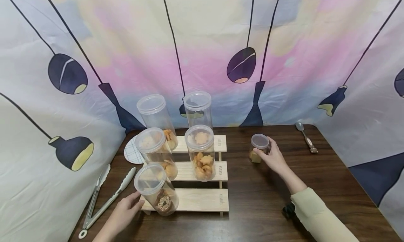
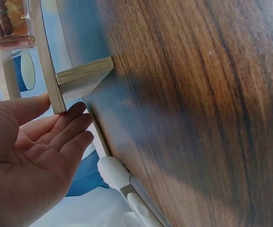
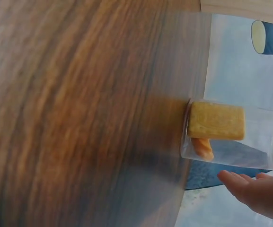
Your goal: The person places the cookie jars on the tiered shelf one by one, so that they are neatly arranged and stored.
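Note:
My left hand [image 1: 123, 213] is at the left end of a three-step wooden display rack [image 1: 202, 200]. In the left wrist view the thumb lies on the top of its lowest board [image 2: 56, 97] and the fingers are beneath, pinching the end. A clear lidded jar of ring-shaped cookies [image 1: 157, 191] stands on that board beside the hand. My right hand [image 1: 274, 159] holds a small clear lidded jar [image 1: 260, 141] on the table, right of the rack. Inside it are a rectangular yellow biscuit [image 3: 216, 121] and an orange twisted snack [image 3: 203, 148].
Several tall clear jars of snacks, including a jar of flower-shaped cookies [image 1: 202, 161], stand on the upper boards. Metal tongs [image 1: 105, 207] lie at the left, near a round checked mat [image 1: 132, 150]. A spoon [image 1: 305, 136] lies back right. Patterned cloth [image 1: 205, 42] hangs behind the table.

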`<state>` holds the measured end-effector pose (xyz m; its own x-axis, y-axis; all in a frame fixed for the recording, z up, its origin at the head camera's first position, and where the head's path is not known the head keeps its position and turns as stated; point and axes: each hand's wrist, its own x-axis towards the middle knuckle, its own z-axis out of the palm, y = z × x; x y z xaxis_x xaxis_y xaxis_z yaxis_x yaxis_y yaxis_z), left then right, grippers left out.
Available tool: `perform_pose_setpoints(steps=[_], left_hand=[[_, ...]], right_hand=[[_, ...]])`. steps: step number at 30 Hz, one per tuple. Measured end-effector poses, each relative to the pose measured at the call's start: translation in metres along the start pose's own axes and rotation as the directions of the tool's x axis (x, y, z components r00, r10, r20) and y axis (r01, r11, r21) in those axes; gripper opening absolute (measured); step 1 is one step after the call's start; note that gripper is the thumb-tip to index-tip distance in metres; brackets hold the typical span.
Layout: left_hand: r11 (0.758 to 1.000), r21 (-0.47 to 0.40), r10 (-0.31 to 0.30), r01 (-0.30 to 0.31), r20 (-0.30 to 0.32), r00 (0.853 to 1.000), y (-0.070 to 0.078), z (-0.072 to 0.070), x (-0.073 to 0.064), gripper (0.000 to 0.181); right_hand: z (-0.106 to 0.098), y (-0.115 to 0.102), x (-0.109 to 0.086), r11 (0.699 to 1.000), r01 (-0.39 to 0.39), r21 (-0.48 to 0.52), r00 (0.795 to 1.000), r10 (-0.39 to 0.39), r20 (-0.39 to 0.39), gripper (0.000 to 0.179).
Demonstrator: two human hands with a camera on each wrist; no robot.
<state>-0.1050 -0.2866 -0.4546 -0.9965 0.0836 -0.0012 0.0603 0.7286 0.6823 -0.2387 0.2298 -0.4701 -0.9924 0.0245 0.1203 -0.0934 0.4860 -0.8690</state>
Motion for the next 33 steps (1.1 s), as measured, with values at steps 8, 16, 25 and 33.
perform_pose_setpoints(steps=[8,16,25,33], left_hand=[[1.0,0.001,0.004,-0.004,0.011,1.0,0.0,0.0,0.0,0.046],[1.0,-0.002,0.003,-0.003,0.012,1.0,-0.001,0.0,0.0,0.046],[1.0,0.003,0.013,-0.013,0.012,1.0,-0.002,0.0,0.002,0.046],[1.0,0.008,-0.003,0.002,0.035,0.999,-0.003,-0.001,0.001,0.048]], right_hand=[[0.003,-0.004,0.0,0.999,0.003,0.054,1.0,-0.002,-0.009,0.082],[0.002,-0.006,0.0,1.0,-0.002,0.029,1.0,0.002,-0.01,0.08],[-0.001,-0.01,-0.005,1.0,0.004,0.023,0.999,-0.003,-0.044,0.08],[-0.004,-0.016,-0.013,0.997,0.065,0.034,0.997,-0.063,-0.05,0.076]])
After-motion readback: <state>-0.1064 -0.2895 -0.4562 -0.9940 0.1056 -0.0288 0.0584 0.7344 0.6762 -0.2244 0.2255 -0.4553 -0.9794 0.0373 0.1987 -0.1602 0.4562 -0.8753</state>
